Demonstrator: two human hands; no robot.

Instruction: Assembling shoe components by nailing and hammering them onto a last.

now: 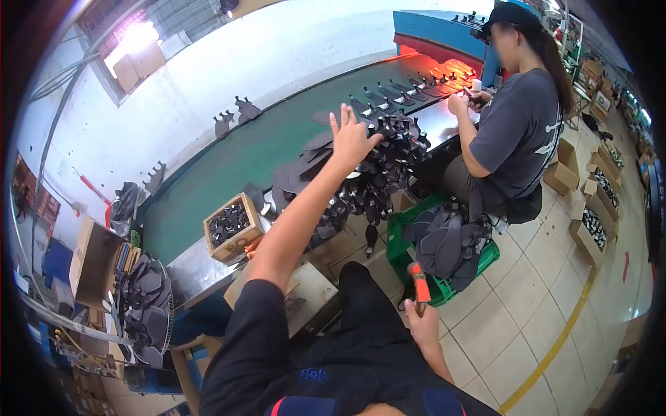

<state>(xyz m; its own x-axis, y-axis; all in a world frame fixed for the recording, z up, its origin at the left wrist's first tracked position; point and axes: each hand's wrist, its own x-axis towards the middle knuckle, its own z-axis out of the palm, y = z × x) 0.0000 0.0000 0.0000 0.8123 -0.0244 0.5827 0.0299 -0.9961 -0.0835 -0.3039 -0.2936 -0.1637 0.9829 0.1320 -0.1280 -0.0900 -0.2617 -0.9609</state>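
Observation:
My left hand [352,142] reaches out over the green belt with its fingers spread, at a heap of dark grey flat sole-shaped pieces [298,173] with black strap ends [374,191]. Nothing shows in its grip; whether it touches the heap I cannot tell. Low at the right, my right hand [423,324] is closed around an orange-handled tool [419,283], its orange end pointing up; the fingers partly hide it. Below that heap, beside the tool, a green crate [399,253] holds more grey pieces [444,243].
The green conveyor belt [201,180] carries a row of strapped pieces [392,93] toward a red-glowing heater [451,69]. A co-worker [520,118] sits at the right. A wooden box [232,229] of small dark parts stands on the near edge. Cartons [590,225] line the tiled floor.

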